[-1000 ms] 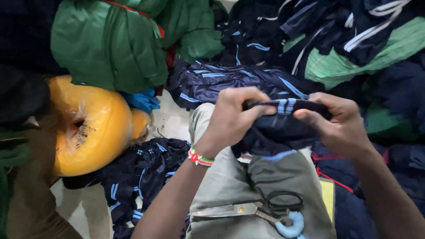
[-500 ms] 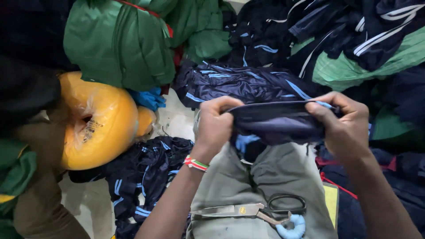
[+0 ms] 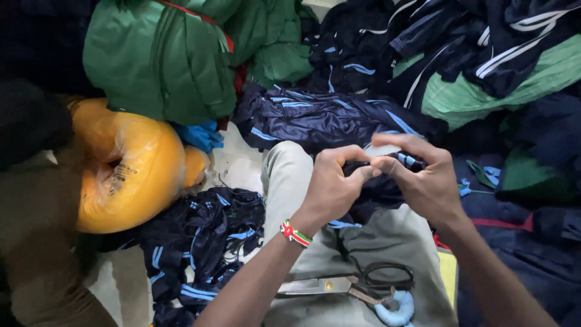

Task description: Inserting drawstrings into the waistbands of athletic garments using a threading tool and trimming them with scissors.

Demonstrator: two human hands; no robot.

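Both hands meet over the person's lap, pinching a small dark navy garment with light blue stripes [image 3: 378, 181] between them. The left hand [image 3: 333, 184] is curled nearly closed, thumb and forefinger gripping the cloth's edge at its right side; the right hand [image 3: 423, 178] faces it, fingers bent and thumb pressed onto the same edge, so the two grips are touching or just beside each other. The garment hangs bunched below and behind the fingers, its gathered edge running roughly left to right between the hands, with neither hand clearly nearer than the other. It rests above the khaki trouser leg [image 3: 290, 175], on which, closer to the body, lies a pair of large metal shears with black handles and a pale blue padded loop [image 3: 357, 284], blades pointing to the person's left. A red, green and white beaded wristband [image 3: 295, 233] circles the left wrist. To the left sits a bulging orange plastic sack [image 3: 130, 166] bearing a small dark printed label on its front face, too small to make out. Behind it lies a bundle of green fabric tied with a red cord [image 3: 157, 60], and more navy striped garments [image 3: 327, 118] are heaped around.
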